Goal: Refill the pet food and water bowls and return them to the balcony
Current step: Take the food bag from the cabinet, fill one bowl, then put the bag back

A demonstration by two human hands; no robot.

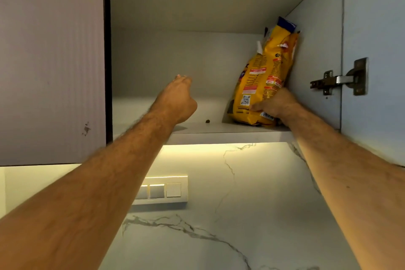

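The yellow pet food bag (264, 76) stands in the shelf's (230, 130) right corner; right hand (275, 103) grips its base, left hand (178, 98) reaches loosely open. Soft, slumping, probably weighty: support underneath.

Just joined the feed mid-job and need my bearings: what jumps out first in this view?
The crinkled yellow plastic pet food bag stands at the right end of the white cabinet shelf, leaning toward the side wall, and the right hand grips its lower part. The left hand reaches into the cabinet, holding nothing. A small dark kibble piece lies loose on the shelf between them.
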